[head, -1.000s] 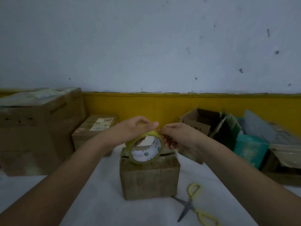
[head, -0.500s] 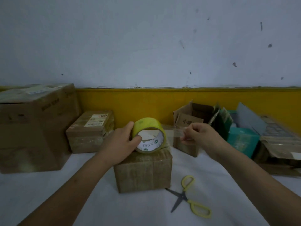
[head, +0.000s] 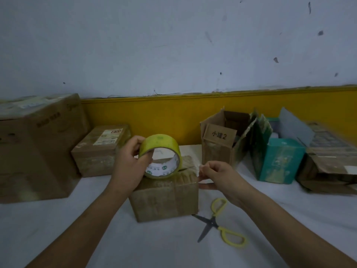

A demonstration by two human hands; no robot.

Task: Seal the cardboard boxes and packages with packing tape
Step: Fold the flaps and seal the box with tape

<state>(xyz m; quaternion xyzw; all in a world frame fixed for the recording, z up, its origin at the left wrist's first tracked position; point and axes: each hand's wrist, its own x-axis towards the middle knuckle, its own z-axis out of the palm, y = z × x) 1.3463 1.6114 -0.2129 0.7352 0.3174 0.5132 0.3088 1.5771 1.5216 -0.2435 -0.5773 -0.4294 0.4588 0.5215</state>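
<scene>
A small brown cardboard box [head: 166,198] stands on the white surface in the middle. A yellow roll of clear packing tape [head: 160,155] rests on the box's top left. My left hand [head: 129,165] grips the roll, thumb through its core. My right hand [head: 216,175] pinches the free end of the tape at the box's upper right edge. A clear strip runs from the roll across the box top to those fingers.
Yellow-handled scissors [head: 220,227] lie open right of the box. A large carton [head: 36,147] and a labelled box [head: 100,149] stand at the left. An open carton [head: 222,140], a teal box [head: 278,163] and a torn package [head: 330,161] stand at the right, against the yellow-banded wall.
My right hand has drawn the tape end away from the roll and lowered it to the box's right edge. My left hand turned the roll and set it on the box top.
</scene>
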